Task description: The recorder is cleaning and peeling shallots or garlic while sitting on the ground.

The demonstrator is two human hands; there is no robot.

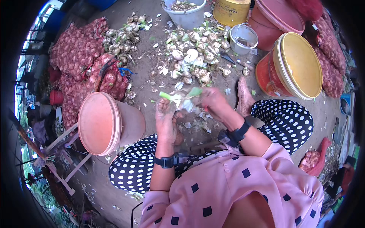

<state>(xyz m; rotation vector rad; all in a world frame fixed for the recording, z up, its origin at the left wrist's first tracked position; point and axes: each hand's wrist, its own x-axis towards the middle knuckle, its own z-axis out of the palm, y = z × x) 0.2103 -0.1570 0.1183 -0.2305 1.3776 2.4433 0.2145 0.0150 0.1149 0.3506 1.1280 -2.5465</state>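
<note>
In front of my shins, my left hand (165, 118) grips a garlic bulb (176, 98) whose cut green stem (164, 95) sticks out to the left. My right hand (214, 103) is blurred by motion; its fingers close on a pale and green outer leaf (194, 94) at the bulb's right side. Loose papery skin hangs between the two hands. Beyond them lies a heap of garlic bulbs (196, 51) with short stems. A dark-bladed knife (227, 57) rests on the ground at the heap's right edge.
A pinkish bucket (132, 119) stands close on the left, before red mesh sacks of garlic (78, 51). To the right are a red-and-yellow bucket (273, 68) and a small grey pail (242, 42). A white tub (185, 15) and a yellow bucket (231, 12) stand behind the heap.
</note>
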